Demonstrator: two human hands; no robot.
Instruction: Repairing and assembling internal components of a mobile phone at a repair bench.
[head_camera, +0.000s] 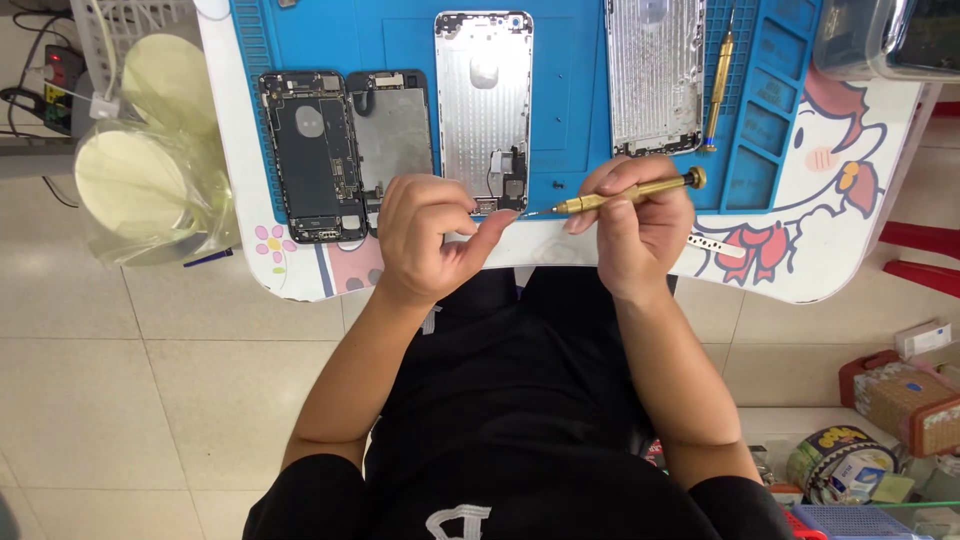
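Holding: the right hand (640, 225) kept its grip clamped on a brass screwdriver (625, 192), laid level with its tip pointing left.
Pinching: the left hand (430, 235) had thumb and forefinger drawn together just off the driver tip; whether a screw sat between them was too small to tell.
Thing in hand: a silver phone housing (485, 100) lay open on the blue mat (570, 60), its lower end just beyond the 2 hands.
Step, as judged: a tiny fastener was probably being set on or taken off the tip, close to the bottom of that housing.
Next move calls for: a steady tip, a light pinch, and both hands kept low over the mat so nothing small could roll off the worktop (820, 260).
Nearby: a dark opened phone (310, 155) and its grey panel (392, 125) at the left, a 2nd silver housing (655, 75) and a spare driver (720, 85) at the right.
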